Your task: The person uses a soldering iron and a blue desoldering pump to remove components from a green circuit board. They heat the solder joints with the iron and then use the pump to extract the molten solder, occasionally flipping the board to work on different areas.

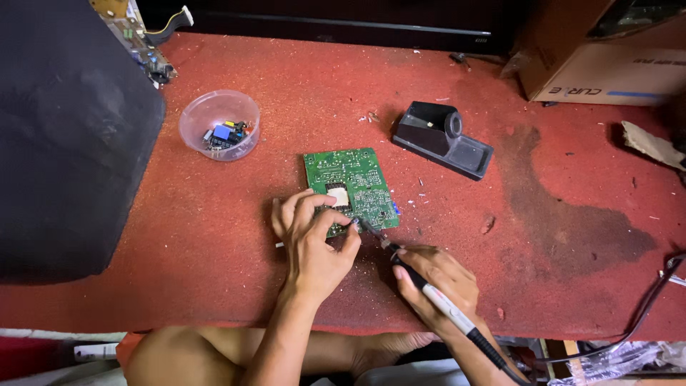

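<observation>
— Head view: where is the green circuit board (350,187) found?
— Laid flat on the red worktop (214,214), pinched at its near edge by the left hand (314,239).
— And the right hand (437,280)?
— A soldering iron (421,282) is held in its closed grip, tip at the board's corner.

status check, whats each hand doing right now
Left hand pinning the green circuit board at its near edge. Right hand gripping soldering iron, tip at the board's near edge. Black stand beyond, well apart.

Electronics repair workshop: circuit board (350,187), soldering iron (429,286), iron stand (443,139)
</observation>
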